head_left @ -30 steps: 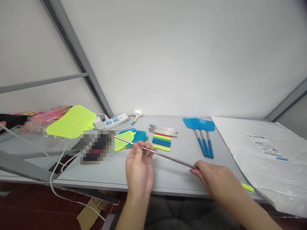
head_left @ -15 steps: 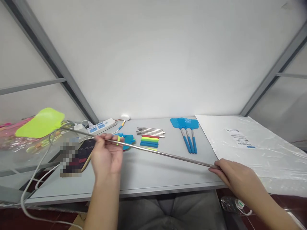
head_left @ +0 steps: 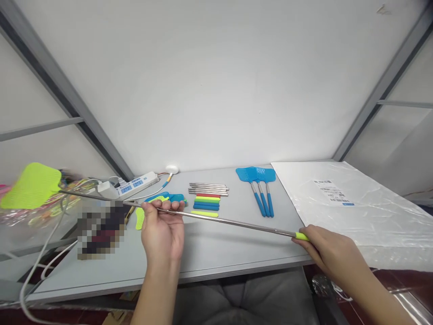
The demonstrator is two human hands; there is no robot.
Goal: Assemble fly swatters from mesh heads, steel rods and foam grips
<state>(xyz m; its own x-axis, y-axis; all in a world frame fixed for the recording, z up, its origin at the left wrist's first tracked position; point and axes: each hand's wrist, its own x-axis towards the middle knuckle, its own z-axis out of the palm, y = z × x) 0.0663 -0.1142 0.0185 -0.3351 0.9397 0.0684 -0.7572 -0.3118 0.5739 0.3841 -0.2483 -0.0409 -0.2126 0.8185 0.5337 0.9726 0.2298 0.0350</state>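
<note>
A fly swatter with a yellow-green mesh head point(head_left: 32, 186) and a long, drawn-out metal rod point(head_left: 237, 222) stretches across the view, tilting down to the right. Palm up, my left hand point(head_left: 164, 225) pinches the rod between thumb and fingers, left of its middle. My right hand point(head_left: 326, 246) is closed round the yellow-green handle point(head_left: 301, 236) at the other end, covering most of it. Behind the rod lie several bare metal rods point(head_left: 208, 187) and several coloured grips point(head_left: 206, 205). Blue and yellow-green swatter heads point(head_left: 176, 198) are partly hidden behind my left hand.
Three blue fly swatters point(head_left: 260, 194) lie fanned on the grey table point(head_left: 237, 257). A white wrapped sheet point(head_left: 368, 212) with a label covers the right side. At left are a power strip point(head_left: 138, 184), loose white cables and a blurred-out item point(head_left: 101, 232).
The yellow-green handle now shows at my right hand, where only metal showed before. The swatter head has shifted left and slightly down. The camera view has also moved a little.
</note>
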